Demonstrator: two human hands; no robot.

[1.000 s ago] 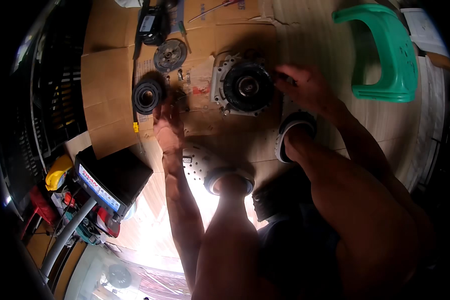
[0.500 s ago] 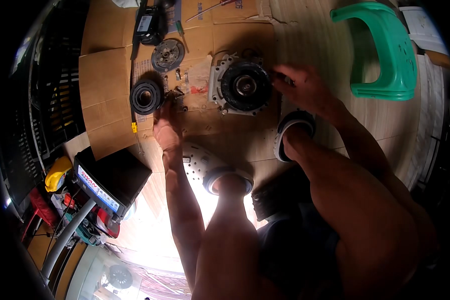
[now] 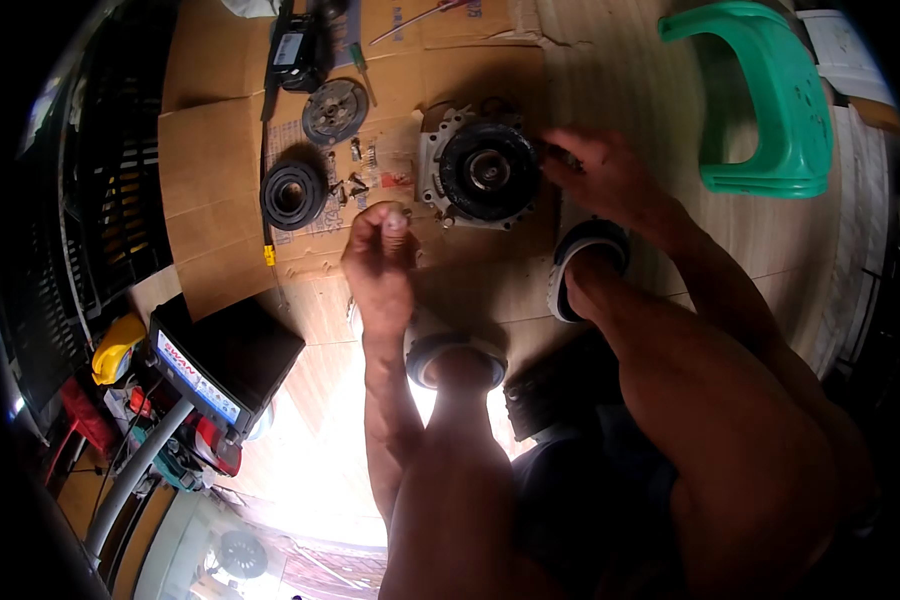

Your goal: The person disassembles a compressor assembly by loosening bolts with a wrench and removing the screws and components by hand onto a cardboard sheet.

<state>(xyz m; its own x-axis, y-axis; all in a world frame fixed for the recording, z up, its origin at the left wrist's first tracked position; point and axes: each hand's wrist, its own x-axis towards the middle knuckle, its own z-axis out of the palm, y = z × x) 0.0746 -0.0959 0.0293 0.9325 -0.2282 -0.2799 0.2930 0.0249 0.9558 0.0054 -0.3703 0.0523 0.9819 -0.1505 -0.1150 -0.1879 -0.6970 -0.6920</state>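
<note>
A round metal assembly with a black ring-shaped coil (image 3: 489,172) on a pale metal housing (image 3: 433,165) sits on the cardboard. My left hand (image 3: 380,265) is raised in front of it to the left, thumb and finger pinched together on something too small to make out. Beside the coil's right edge, my right hand (image 3: 605,175) has its fingers curled; a small dark thing seems to show between them. Left of the assembly lie several small screws (image 3: 350,188), a black grooved pulley (image 3: 293,194) and a round metal plate (image 3: 335,111).
Flattened cardboard (image 3: 210,160) covers the floor under the parts. A green-handled screwdriver (image 3: 359,57) and a black device (image 3: 298,60) lie at the back. A green plastic stool (image 3: 780,110) stands right, a black box-like object (image 3: 220,350) front left. My shoes (image 3: 585,250) are close to the cardboard.
My left hand has lifted from the small parts near the pulley and moved right, toward the assembly, with its fingertips pinched. My right hand has hardly moved.
</note>
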